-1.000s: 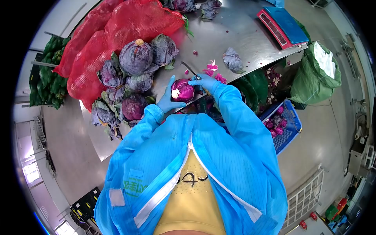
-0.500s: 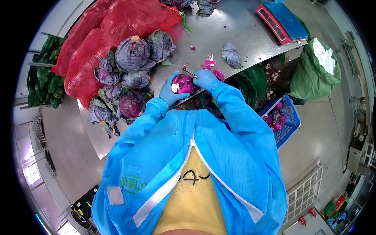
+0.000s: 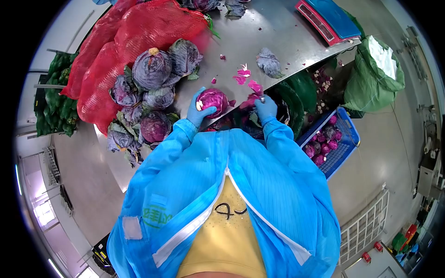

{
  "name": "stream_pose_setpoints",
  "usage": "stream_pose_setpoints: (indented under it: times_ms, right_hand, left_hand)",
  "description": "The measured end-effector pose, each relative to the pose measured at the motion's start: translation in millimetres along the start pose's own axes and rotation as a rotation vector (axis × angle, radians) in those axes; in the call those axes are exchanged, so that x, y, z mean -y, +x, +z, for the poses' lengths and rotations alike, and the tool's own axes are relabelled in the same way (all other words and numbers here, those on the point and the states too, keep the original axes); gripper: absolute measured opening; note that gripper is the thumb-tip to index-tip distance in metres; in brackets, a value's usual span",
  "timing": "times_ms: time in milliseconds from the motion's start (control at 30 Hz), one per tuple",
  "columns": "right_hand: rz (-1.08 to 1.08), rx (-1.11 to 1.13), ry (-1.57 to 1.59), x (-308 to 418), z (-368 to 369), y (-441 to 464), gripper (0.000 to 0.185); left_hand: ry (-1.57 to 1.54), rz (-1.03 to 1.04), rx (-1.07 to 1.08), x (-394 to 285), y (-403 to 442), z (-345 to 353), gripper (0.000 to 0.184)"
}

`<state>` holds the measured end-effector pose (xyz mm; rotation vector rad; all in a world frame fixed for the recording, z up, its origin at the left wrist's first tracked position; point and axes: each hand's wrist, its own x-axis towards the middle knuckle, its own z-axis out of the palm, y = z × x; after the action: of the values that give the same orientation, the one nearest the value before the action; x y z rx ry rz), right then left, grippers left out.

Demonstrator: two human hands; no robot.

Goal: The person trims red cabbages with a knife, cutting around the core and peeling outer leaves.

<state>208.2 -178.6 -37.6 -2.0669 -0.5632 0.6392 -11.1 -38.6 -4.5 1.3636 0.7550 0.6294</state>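
Note:
My left hand (image 3: pixel 196 112), in a blue glove, is closed around a peeled red cabbage (image 3: pixel 213 102) at the table's front edge. The cabbage is glossy purple, with a pale cut stem end facing left. To its right, my gloved right hand (image 3: pixel 267 110) is closed on a knife (image 3: pixel 262 99); only a small metal part shows, and the blade's direction is hard to make out. A loose purple leaf piece (image 3: pixel 249 101) lies against or just beside the right-hand fingers. Beyond the hands, bright leaf scraps (image 3: pixel 242 74) and a dull outer leaf (image 3: pixel 270 63) rest on the metal table (image 3: pixel 227 48).
Unpeeled red cabbages (image 3: pixel 152 69) are piled at left before a red mesh sack (image 3: pixel 143 34). A red-and-blue scale (image 3: pixel 330 21) stands at the far right. Below the table edge are a dark green bag (image 3: pixel 299 95), a blue crate (image 3: pixel 344 149) of peeled cabbages and a green sack (image 3: pixel 371 90).
My right hand has moved right and down, away from the cabbage, with the knife. The left hand has turned the cabbage slightly, and a leaf piece now shows by the right hand.

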Motion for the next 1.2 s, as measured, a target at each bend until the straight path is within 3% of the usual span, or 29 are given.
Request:
stream_pose_setpoints:
  times_ms: [33, 167, 200, 300, 367, 500, 567, 633, 700, 767, 833, 867, 900, 933, 967, 1067, 1133, 1167, 1200]
  right_hand:
    - [0.185, 0.140, 0.007, -35, 2, 19, 0.034]
    - [-0.193, 0.050, -0.353, -8, -13, -12, 0.047]
    - [-0.187, 0.120, -0.369, 21, -16, -22, 0.052]
    - [-0.370, 0.010, 0.012, 28, 25, -25, 0.057]
    - [-0.243, 0.177, 0.098, 51, 33, -23, 0.058]
    - [-0.268, 0.273, 0.171, 60, 42, -9, 0.050]
    - [-0.243, 0.341, 0.025, 68, 36, -7, 0.041]
    - [-0.302, 0.299, -0.027, 76, 34, -10, 0.037]
    - [-0.302, 0.310, -0.344, 83, 31, -10, 0.039]
    - [-0.297, 0.190, -0.186, 61, 43, -3, 0.037]
    - [-0.290, 0.069, -0.031, 46, 45, 1, 0.035]
    - [-0.172, 0.054, 0.063, 38, 40, 2, 0.034]
    - [-0.057, 0.036, 0.156, 32, 32, 3, 0.032]
    - [-0.102, -0.043, 0.200, 29, 21, 2, 0.031]
    - [0.053, 0.005, 0.232, 7, 22, 15, 0.037]
    - [-0.105, -0.047, 0.034, 2, 3, 18, 0.040]
    - [-0.431, -0.409, -0.035, 26, -6, 8, 0.039]
    - [-0.432, -0.409, -0.036, 33, -6, 6, 0.039]
    - [-0.391, -0.214, 0.114, 39, -4, 4, 0.038]
  left_hand:
    - [-0.003, 0.002, 0.004, -2, 3, 4, 0.091]
    - [-0.043, -0.089, -0.117, -1, 11, 9, 0.089]
    - [0.015, -0.091, -0.108, -5, 13, 13, 0.090]
    - [0.078, -0.096, -0.100, -7, 17, 18, 0.094]
    - [-0.007, -0.154, -0.138, -8, 16, 19, 0.095]
    - [0.021, -0.093, -0.154, 0, 16, 17, 0.096]
    - [0.093, -0.059, -0.160, 3, 13, 17, 0.097]
    - [0.114, -0.042, -0.163, -4, 7, 23, 0.099]
    - [0.101, 0.041, -0.143, -7, 1, 30, 0.100]
    - [0.234, 0.090, -0.166, 5, 5, 26, 0.103]
    - [-0.008, -0.181, -0.359, -16, 5, 36, 0.103]
    - [-0.305, -0.371, -0.387, -34, -2, 45, 0.098]
    - [-0.399, -0.538, -0.441, -44, -2, 43, 0.086]
    - [-0.581, -0.562, -0.314, -41, 0, 32, 0.081]
    - [-0.759, -0.582, -0.184, -37, 1, 23, 0.075]
    - [-0.924, -0.653, -0.056, -60, -2, 27, 0.070]
    - [-0.799, -0.570, -0.045, -56, 1, 28, 0.070]
    - [-0.672, -0.489, -0.032, -53, 4, 28, 0.071]
    - [-0.673, -0.488, -0.032, -47, 10, 25, 0.071]
